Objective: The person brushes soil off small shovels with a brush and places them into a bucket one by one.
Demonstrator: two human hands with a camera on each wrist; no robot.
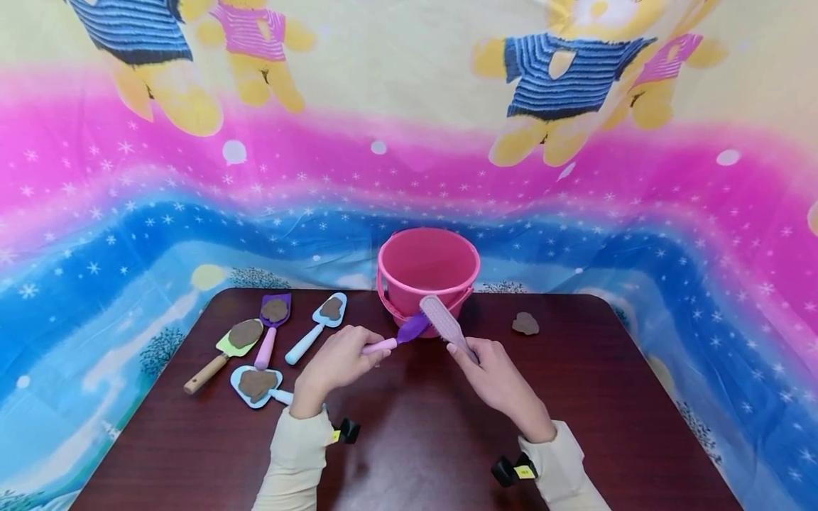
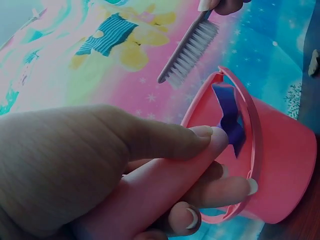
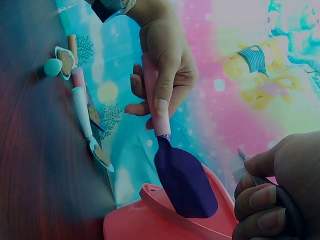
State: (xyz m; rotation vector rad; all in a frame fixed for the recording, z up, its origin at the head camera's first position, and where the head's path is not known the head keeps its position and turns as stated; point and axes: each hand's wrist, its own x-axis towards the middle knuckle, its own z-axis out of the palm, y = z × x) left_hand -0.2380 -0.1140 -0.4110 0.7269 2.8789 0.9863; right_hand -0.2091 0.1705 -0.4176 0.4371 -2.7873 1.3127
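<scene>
My left hand (image 1: 341, 360) grips the pink handle of a small shovel (image 1: 413, 327), its thumb laid along the handle. The purple blade (image 3: 186, 185) bears no clump and overlaps the bucket's rim in the right wrist view. My right hand (image 1: 495, 375) holds a brush (image 1: 442, 319) by its handle, fingers curled round it. White bristles (image 2: 197, 47) show in the left wrist view; from the head view only the brush's pale grey-lilac back shows. Behind both tools stands a pink bucket (image 1: 402, 301), upright, its handle hanging down at the front.
Several small shovels lie on the dark table (image 1: 409, 440) at the left, among them a green one (image 1: 225, 346), a purple one (image 1: 266, 344) and a light blue one (image 1: 313, 337), each bearing a brown clump. Another brown clump (image 1: 525, 323) lies at the right. A printed curtain (image 1: 332, 177) surrounds the table.
</scene>
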